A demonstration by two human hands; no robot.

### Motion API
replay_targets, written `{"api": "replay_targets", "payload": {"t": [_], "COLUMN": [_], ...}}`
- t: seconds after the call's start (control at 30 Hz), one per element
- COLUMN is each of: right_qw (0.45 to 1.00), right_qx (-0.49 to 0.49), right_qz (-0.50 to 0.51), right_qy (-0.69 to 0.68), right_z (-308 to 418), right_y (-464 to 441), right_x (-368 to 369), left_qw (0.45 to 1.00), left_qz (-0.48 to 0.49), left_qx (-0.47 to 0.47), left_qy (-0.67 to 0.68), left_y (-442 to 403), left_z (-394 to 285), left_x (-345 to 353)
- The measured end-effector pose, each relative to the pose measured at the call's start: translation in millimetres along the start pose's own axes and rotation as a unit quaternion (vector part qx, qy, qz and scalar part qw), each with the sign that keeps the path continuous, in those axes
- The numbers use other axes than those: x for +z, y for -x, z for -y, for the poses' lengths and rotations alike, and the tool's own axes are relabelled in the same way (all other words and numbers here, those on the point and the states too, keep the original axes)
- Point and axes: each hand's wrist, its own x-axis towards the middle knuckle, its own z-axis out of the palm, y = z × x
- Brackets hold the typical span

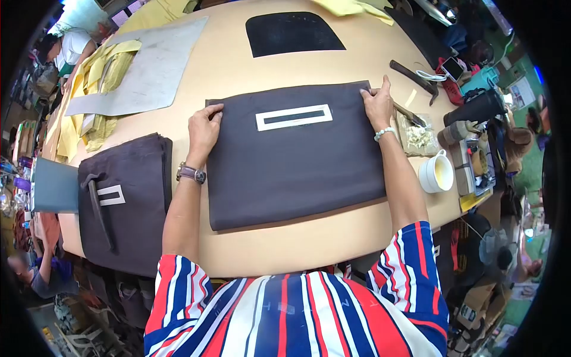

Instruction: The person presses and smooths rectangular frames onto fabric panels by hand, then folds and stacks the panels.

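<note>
A dark brown fabric panel [291,169] lies in front of me on the table. Near its top sits a white rectangular frame [324,114] with a slot through it. At the upper left edge, my left hand [205,132] is closed on the panel, fingertips on top of the cloth. My right hand [379,110] grips the upper right corner with the thumb over the fabric and one finger pointing up. Left of my left arm, more dark panels [140,172] lie stacked, with a hammer [100,208] resting on them beside a similar white frame [119,195].
A white mug [436,174] stands right of my right forearm, near a brush [458,132] and a tray of tools [483,160]. Another hammer [414,82] lies farther back. A black template [291,35], grey sheet [151,71] and yellow pieces [98,128] are across the table. Other people work at left.
</note>
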Motion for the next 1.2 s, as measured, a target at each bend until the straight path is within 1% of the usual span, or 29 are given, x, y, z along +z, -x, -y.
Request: {"api": "replay_targets", "payload": {"t": [0.13,0.37,0.73,0.83,0.87,0.93,0.97,1.03,1.07,1.1,1.17,1.2], "right_qw": [0.998,0.994,0.992,0.99,0.989,0.984,0.981,0.963,0.952,0.952,0.951,0.944], "right_qx": [-0.021,-0.032,-0.03,-0.031,-0.032,-0.07,-0.089,-0.125,-0.144,-0.142,-0.136,-0.153], "right_qz": [0.002,-0.005,-0.017,-0.023,-0.024,-0.041,-0.049,-0.066,-0.074,-0.074,-0.076,-0.081], "right_qy": [0.051,0.102,0.12,0.134,0.139,0.158,0.167,0.229,0.259,0.261,0.268,0.28], "right_z": [-2.9,5.9,6.3,5.6,4.6,3.4,2.5,0.0,-0.7,0.2,2.3,-4.7], "right_y": [-3.3,-2.3,-2.4,-3.0,-2.8,-0.1,1.7,4.6,5.3,6.0,6.6,3.1], "right_x": [6.6,4.7,8.3,10.0,11.2,13.8,15.1,17.8,19.5,20.2,19.1,23.2], "left_qw": [0.999,0.994,0.993,0.992,0.99,0.985,0.971,0.921,0.901,0.878,0.882,0.895], "left_qz": [-0.003,0.002,0.001,-0.015,-0.001,0.027,-0.012,-0.09,-0.107,-0.123,-0.097,-0.071], "left_qx": [0.022,-0.011,0.018,0.028,0.015,-0.011,0.035,0.128,0.157,0.187,0.253,0.316], "left_qy": [-0.038,-0.105,-0.118,-0.125,-0.141,-0.172,-0.235,-0.356,-0.39,-0.424,-0.386,-0.307], "left_y": [-6.8,-13.6,-16.6,-14.3,-14.6,-14.8,-11.9,-5.2,-4.0,-2.3,21.4,38.4], "left_z": [2.9,-6.1,0.3,-2.0,-3.1,-7.2,-9.5,-18.9,-25.2,-35.4,-79.4,-101.1], "left_x": [-1.7,0.5,3.2,4.0,3.8,1.9,2.2,5.8,9.5,14.9,26.1,33.5]}}
